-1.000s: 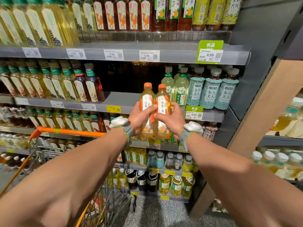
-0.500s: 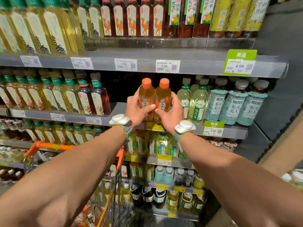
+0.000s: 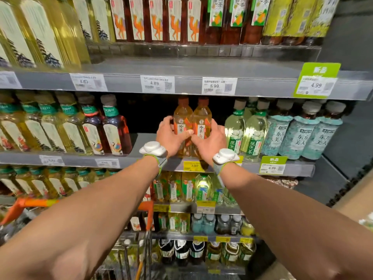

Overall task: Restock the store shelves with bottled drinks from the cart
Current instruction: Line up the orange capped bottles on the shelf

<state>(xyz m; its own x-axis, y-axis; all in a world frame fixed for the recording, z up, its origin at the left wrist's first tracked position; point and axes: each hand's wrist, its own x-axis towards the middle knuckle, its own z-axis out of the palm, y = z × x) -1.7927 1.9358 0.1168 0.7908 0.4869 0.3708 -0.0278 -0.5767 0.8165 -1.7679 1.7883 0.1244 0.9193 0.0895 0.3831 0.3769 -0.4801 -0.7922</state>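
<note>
We are holding two amber drink bottles with orange caps upright and pressed side to side, the left bottle (image 3: pixel 182 118) and the right bottle (image 3: pixel 201 120). They are sitting in the dark gap of the middle shelf (image 3: pixel 141 142), above a yellow price tag (image 3: pixel 194 165). The gap is lying between the dark red bottles (image 3: pixel 114 132) on one side and the pale green tea bottles (image 3: pixel 254 134) on the other.

Hard to read: our hands and wrists are covering the bottle bases, so we cannot tell whether they are resting on the shelf board. The caps are sinking into shadow under the upper shelf (image 3: pixel 191 67). The back of the gap is showing only black.

Our left hand (image 3: pixel 171 136) is gripping the left bottle, fingers curling round its outer side and the thumb lying across the label. Our right hand (image 3: pixel 210 140) is gripping the right bottle the same way, mirrored. The two thumb tips are nearly meeting at the seam between the labels. White wrist units are riding on the left wrist (image 3: pixel 153 148) and the right wrist (image 3: pixel 226 156).

Further out, teal-wrapped bottles (image 3: pixel 298 136) are standing past the green tea, under a green tag (image 3: pixel 317 79). Low on the left the cart (image 3: pixel 30 203) is showing its orange handle. Our forearms are hiding most of its wire basket, and what is lying in it is too blurred to name.
</note>
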